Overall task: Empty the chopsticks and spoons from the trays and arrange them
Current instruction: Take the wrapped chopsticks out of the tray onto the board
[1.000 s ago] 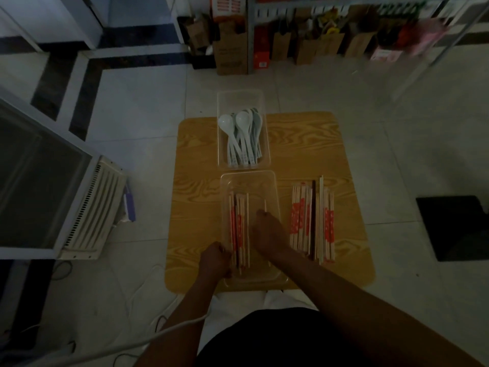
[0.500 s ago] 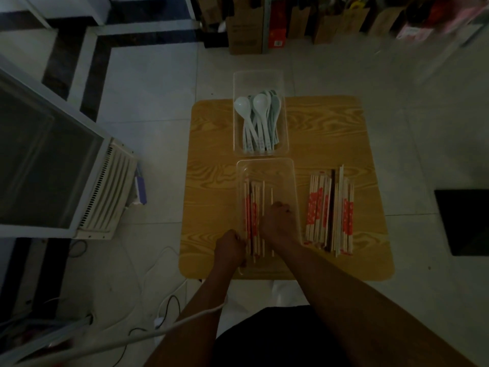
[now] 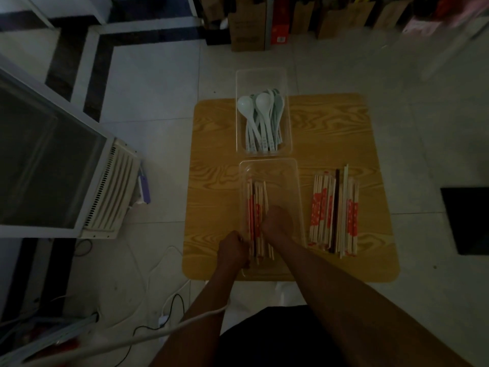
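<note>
Two clear plastic trays stand on a small wooden table (image 3: pixel 211 181). The near tray (image 3: pixel 296 181) holds several chopsticks (image 3: pixel 255 205) in red-printed paper sleeves along its left side. My right hand (image 3: pixel 277 221) is inside this tray, its fingers curled down onto the chopsticks. My left hand (image 3: pixel 232 247) grips the tray's near left edge. The far tray (image 3: pixel 262 75) holds several white and pale green spoons (image 3: pixel 262 120). A row of chopsticks (image 3: pixel 333 210) lies on the table to the right of the near tray.
A white appliance with a vented side (image 3: pixel 111 192) stands on the tiled floor at the left. Cables (image 3: pixel 148 287) run over the floor near it. Cardboard boxes (image 3: pixel 248 25) line the far wall. A dark mat (image 3: pixel 468 221) lies on the floor at the right.
The view has tilted and shifted. My right hand has moved left inside the near tray, onto the chopsticks. My left hand stays at the tray's near left edge.
</note>
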`<act>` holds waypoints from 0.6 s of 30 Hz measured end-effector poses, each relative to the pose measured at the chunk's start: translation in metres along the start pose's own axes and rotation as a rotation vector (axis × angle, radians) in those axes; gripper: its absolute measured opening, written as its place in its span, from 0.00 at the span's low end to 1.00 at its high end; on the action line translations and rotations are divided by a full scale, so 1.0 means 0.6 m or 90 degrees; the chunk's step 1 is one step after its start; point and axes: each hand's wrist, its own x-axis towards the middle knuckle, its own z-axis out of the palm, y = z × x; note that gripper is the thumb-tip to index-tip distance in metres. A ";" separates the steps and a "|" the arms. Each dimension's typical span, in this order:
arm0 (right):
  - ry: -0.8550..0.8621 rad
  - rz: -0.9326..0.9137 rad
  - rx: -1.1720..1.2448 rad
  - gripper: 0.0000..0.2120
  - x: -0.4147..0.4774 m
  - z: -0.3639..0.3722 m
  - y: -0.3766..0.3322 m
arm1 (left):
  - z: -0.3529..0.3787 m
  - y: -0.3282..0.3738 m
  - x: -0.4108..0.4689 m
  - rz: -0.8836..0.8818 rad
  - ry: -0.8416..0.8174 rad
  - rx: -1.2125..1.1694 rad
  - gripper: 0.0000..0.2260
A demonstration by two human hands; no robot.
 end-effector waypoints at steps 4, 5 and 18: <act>0.005 -0.005 0.012 0.10 0.006 -0.013 0.000 | -0.002 0.003 -0.002 -0.003 -0.011 0.005 0.06; 0.004 -0.013 0.017 0.10 0.009 -0.020 -0.001 | -0.003 0.003 -0.003 -0.003 -0.014 0.014 0.07; 0.128 0.097 0.139 0.11 0.148 -0.282 0.217 | -0.004 0.006 -0.008 0.012 -0.008 0.034 0.03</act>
